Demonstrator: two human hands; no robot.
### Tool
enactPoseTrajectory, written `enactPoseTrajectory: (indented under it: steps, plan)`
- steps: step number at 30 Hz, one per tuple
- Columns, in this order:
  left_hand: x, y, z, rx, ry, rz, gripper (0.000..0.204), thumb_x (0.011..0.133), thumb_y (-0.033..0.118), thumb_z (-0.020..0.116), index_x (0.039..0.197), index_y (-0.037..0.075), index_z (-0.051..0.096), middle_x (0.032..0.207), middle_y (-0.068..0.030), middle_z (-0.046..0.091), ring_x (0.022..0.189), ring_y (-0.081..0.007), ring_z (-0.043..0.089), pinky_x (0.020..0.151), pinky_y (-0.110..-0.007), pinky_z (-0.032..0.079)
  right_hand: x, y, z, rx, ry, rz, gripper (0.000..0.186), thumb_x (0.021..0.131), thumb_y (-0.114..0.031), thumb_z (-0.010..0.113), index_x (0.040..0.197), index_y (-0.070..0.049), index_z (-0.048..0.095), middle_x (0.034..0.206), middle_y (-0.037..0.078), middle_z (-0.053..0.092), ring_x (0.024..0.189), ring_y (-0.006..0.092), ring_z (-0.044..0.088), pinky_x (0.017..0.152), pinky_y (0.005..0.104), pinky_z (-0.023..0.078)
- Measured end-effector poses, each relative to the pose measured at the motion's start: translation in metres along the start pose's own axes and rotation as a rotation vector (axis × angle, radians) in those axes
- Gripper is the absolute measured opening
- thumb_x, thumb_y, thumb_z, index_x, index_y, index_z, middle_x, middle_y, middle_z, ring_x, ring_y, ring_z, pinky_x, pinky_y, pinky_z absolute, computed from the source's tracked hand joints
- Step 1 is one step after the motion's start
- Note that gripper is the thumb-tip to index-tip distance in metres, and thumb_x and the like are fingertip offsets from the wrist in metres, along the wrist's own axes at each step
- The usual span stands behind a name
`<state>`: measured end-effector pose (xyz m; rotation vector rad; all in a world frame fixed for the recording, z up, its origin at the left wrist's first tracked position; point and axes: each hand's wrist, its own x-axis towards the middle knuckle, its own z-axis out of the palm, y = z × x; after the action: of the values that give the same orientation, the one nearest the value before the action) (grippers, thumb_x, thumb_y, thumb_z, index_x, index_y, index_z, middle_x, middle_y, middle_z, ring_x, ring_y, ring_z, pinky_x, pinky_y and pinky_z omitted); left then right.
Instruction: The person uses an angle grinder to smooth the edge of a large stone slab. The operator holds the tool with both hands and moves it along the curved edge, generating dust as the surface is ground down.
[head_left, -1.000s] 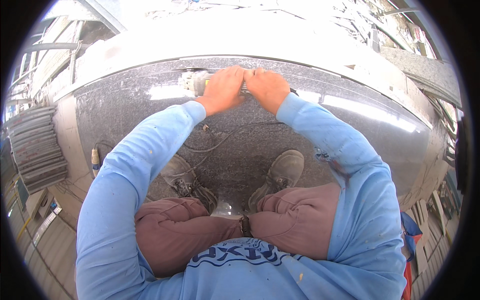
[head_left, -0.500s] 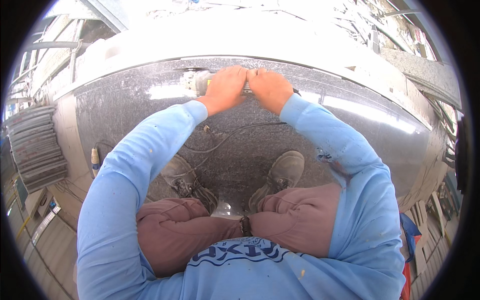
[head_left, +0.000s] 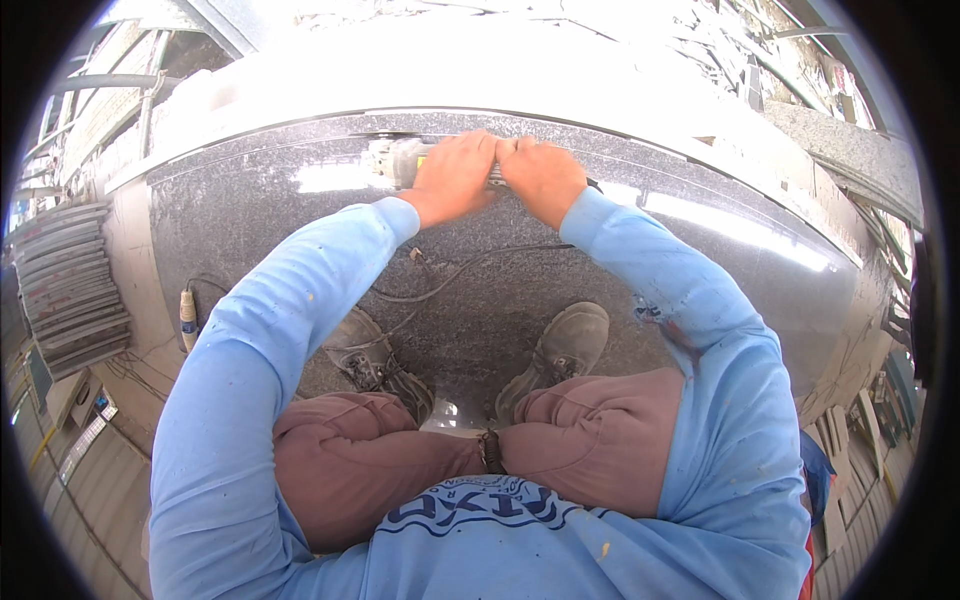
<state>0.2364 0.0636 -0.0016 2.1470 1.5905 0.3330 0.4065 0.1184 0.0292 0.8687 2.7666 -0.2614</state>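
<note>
Both my hands are wrapped round the body of an angle grinder (head_left: 395, 160) lying sideways near the far edge of a dark, polished stone slab (head_left: 240, 220). My left hand (head_left: 455, 178) grips it just behind its grey metal head. Close beside it, thumbs nearly touching, my right hand (head_left: 543, 180) holds the rear part of the body. A thin disc (head_left: 385, 134) shows on the far side of the head, by a pale line along the slab. Whether it spins or touches the stone I cannot tell. The fingers' undersides and most of the body are hidden.
My shoes (head_left: 575, 345) rest on the slab. A dark cable (head_left: 450, 280) loops over it between my arms and feet. A cable connector (head_left: 188, 318) lies at the left, near stacked grey strips (head_left: 72, 290). Beyond the far edge is a glaring bright area with scattered offcuts.
My hands and the grinder have crept very slightly to the right along the slab's far edge. The grip looks the same.
</note>
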Motion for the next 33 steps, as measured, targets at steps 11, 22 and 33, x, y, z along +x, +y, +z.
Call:
enactPoseTrajectory:
  steps: [11, 22, 33]
  plan:
    - [-0.002, -0.003, -0.003, 0.039, -0.001, 0.002, 0.056, 0.070, 0.019, 0.086, 0.115, 0.005, 0.056, 0.111, -0.0108, 0.061, 0.111, -0.0295, 0.060, 0.097, -0.042, 0.049, 0.001, -0.005, -0.018, 0.041, -0.043, -0.032, 0.031, 0.088, -0.005, 0.064, 0.116, 0.005, 0.057, 0.108, 0.020, 0.069, 0.101, 0.0309, 0.071, 0.080, 0.0389, 0.061]
    - [0.004, 0.013, 0.001, 0.001, 0.011, 0.015, 0.054, 0.068, 0.016, 0.085, 0.112, 0.006, 0.056, 0.109, -0.0111, 0.060, 0.110, -0.0302, 0.060, 0.096, -0.042, 0.049, -0.013, 0.003, -0.016, -0.014, -0.044, 0.030, 0.029, 0.088, -0.005, 0.065, 0.114, 0.005, 0.057, 0.104, 0.021, 0.069, 0.092, 0.0325, 0.073, 0.075, 0.0371, 0.062]
    - [0.001, -0.006, 0.003, 0.051, -0.037, -0.030, 0.056, 0.069, 0.018, 0.086, 0.115, 0.006, 0.056, 0.112, -0.0114, 0.060, 0.110, -0.0308, 0.060, 0.095, -0.043, 0.049, 0.005, -0.001, -0.005, 0.024, -0.049, -0.020, 0.029, 0.090, -0.005, 0.063, 0.116, 0.005, 0.056, 0.106, 0.022, 0.069, 0.094, 0.0337, 0.073, 0.078, 0.0393, 0.061]
